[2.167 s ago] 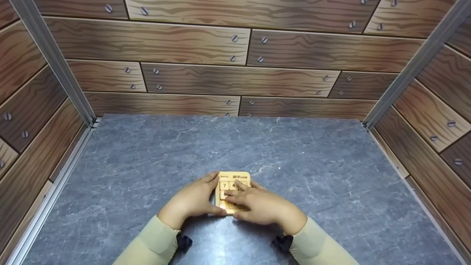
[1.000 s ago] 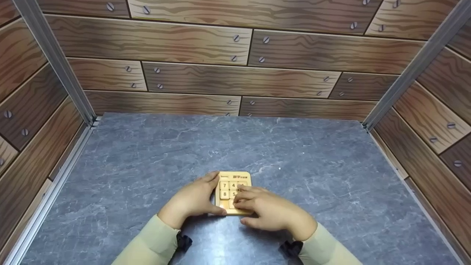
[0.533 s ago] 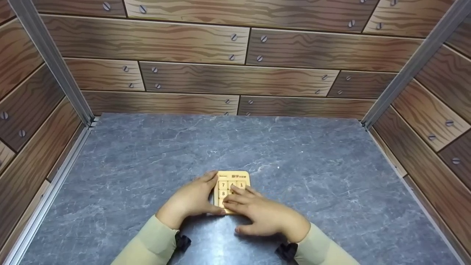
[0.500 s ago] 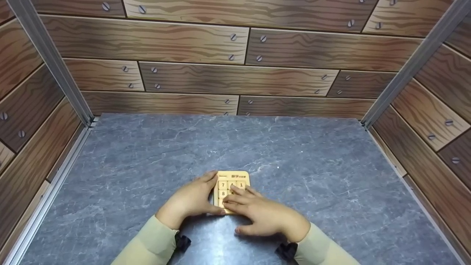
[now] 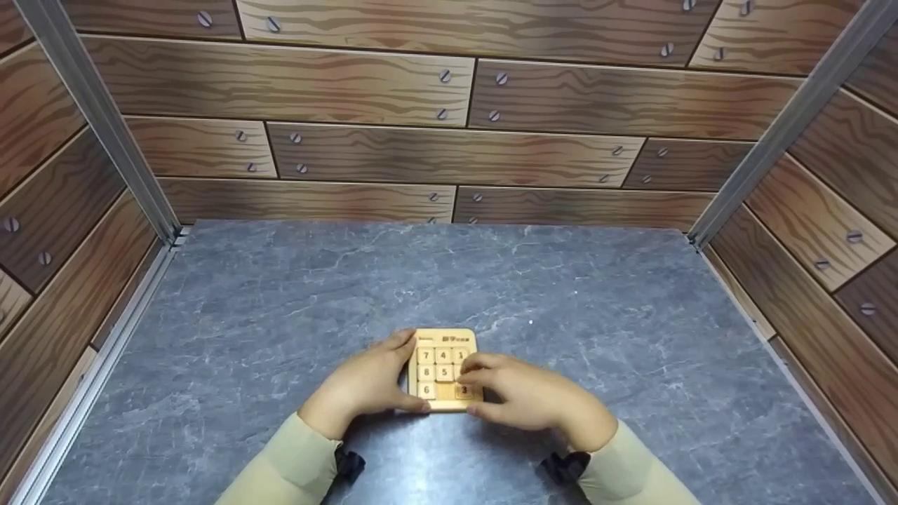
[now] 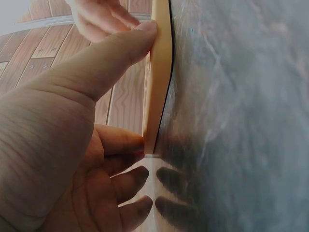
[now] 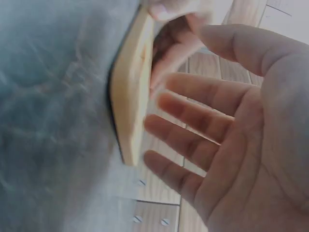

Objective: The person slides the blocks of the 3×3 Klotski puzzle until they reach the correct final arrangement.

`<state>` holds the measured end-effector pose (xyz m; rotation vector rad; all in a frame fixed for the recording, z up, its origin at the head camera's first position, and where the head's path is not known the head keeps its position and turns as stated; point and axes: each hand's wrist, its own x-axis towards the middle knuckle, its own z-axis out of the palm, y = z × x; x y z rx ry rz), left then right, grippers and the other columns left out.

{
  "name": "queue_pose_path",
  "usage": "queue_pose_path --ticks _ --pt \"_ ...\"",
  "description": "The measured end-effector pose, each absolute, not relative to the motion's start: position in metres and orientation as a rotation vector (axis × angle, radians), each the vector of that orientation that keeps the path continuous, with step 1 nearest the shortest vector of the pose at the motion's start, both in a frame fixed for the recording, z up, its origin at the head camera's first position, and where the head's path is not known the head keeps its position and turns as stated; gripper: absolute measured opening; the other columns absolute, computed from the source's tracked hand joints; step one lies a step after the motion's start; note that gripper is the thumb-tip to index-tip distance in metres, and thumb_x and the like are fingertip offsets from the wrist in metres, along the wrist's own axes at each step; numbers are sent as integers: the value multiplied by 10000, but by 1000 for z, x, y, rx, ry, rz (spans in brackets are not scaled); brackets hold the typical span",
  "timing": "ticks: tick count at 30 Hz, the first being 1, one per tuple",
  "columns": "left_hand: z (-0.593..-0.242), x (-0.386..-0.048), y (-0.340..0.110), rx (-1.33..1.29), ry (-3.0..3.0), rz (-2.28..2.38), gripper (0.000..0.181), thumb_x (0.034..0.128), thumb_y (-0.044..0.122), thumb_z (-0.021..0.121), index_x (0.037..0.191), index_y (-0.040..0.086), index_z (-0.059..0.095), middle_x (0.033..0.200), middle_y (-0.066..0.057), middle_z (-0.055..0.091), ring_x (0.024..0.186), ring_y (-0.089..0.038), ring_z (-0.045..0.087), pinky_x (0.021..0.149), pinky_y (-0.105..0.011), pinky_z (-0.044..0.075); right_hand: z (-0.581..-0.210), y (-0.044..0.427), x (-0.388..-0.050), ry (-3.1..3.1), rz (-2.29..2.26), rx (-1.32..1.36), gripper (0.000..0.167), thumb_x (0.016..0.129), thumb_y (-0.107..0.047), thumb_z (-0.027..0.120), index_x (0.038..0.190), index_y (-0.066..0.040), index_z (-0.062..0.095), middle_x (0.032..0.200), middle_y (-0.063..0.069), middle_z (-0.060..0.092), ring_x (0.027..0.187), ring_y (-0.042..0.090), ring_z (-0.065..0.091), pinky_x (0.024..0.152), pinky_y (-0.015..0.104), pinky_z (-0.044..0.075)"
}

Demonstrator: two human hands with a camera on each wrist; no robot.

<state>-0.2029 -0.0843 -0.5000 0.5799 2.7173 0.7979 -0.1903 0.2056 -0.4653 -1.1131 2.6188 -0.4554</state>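
Note:
A yellow number slide puzzle [image 5: 446, 336] lies flat on the dark marbled table. My left hand [image 5: 366, 382] holds its left side, thumb at the near edge and fingers along the far left; the left wrist view shows thumb and index finger touching the puzzle frame [image 6: 161, 72]. Over the right column hovers my right hand [image 5: 530, 393], fingers loosely bent. In the right wrist view its fingertips are close to the puzzle's side [image 7: 128, 96]; contact is unclear. Tile 6 [image 5: 426, 390] sits bottom left, a bare slot beside it, then tile 3 [image 5: 464, 391]. The right-middle tile is mostly covered.
Wood-print panels [image 5: 449, 154] wall the table [image 5: 295, 294] at the back and both sides. Metal posts [image 5: 105, 126] stand at the back corners. Black wrist straps [image 5: 349, 464] show below the sleeves.
The bare slot went from bottom left to bottom middle, with tile 6 now at bottom left. My right hand first reached left across the tiles, then drew back right. My left hand stays put.

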Motion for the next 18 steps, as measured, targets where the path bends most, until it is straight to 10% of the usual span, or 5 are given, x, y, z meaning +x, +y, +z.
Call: queue_pose_path --ticks 7,18 --pt "-499 -202 -84 585 2721 788 1241 813 558 991 1746 12 379 1862 -171 329 1697 -470 380 1409 -614 348 -461 210 -188 2577 -386 -1105 399 1079 -381 738 1366 -114 815 1480 17 720 1381 249 691 1244 504 569" --pt "-502 -203 -84 575 2725 794 1244 802 563 993 1746 24 388 1866 -155 328 1699 -466 377 1405 -613 355 -455 207 -180 2498 -351 -1028 602 1061 -446 748 1554 -105 696 1672 22 615 1584 337 553 1352 592 450"
